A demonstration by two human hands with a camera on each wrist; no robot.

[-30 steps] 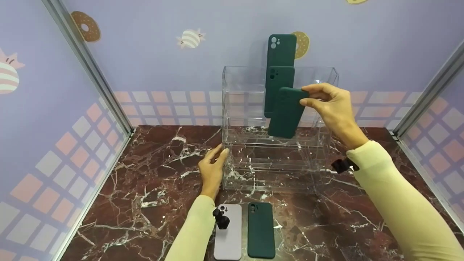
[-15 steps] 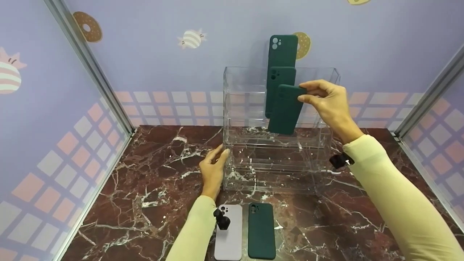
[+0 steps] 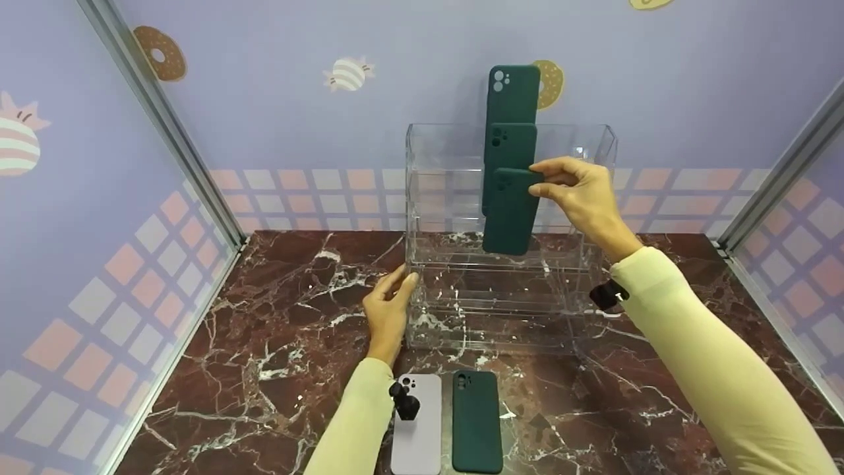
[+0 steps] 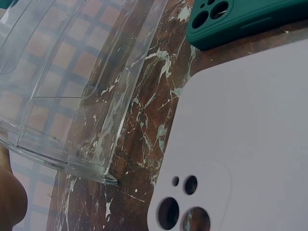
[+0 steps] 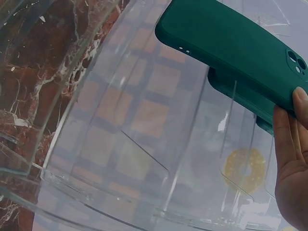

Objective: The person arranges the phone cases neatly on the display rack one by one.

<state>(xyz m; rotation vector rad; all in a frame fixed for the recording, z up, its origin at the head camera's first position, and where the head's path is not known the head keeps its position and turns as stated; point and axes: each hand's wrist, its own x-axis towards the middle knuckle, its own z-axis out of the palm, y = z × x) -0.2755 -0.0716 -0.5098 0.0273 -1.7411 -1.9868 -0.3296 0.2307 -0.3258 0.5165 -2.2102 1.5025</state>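
Note:
My right hand (image 3: 572, 198) pinches a dark green phone case (image 3: 511, 212) by its upper right edge, thumb on the near side. The case hangs slightly tilted in front of the tiered clear acrylic display rack (image 3: 448, 264). Behind it, two more green phone cases stand in the rack one above the other: an upper case (image 3: 514, 92) and a middle case (image 3: 517, 145). In the right wrist view, the held case (image 5: 226, 43) overlaps these. My left hand (image 3: 388, 307) touches the rack's left side with fairly straight fingers; its fingertips are partly hidden.
On the marble-patterned table (image 3: 283, 369) in front of the rack lie a pale lilac phone case (image 3: 422, 435) and another green phone case (image 3: 477, 422), side by side. A patterned wall (image 3: 264, 99) stands close behind the rack, with side walls left and right.
My right hand has moved left with the green phone case, rising a little and then lowering, so the case now lines up under the two behind it. My left hand stays put.

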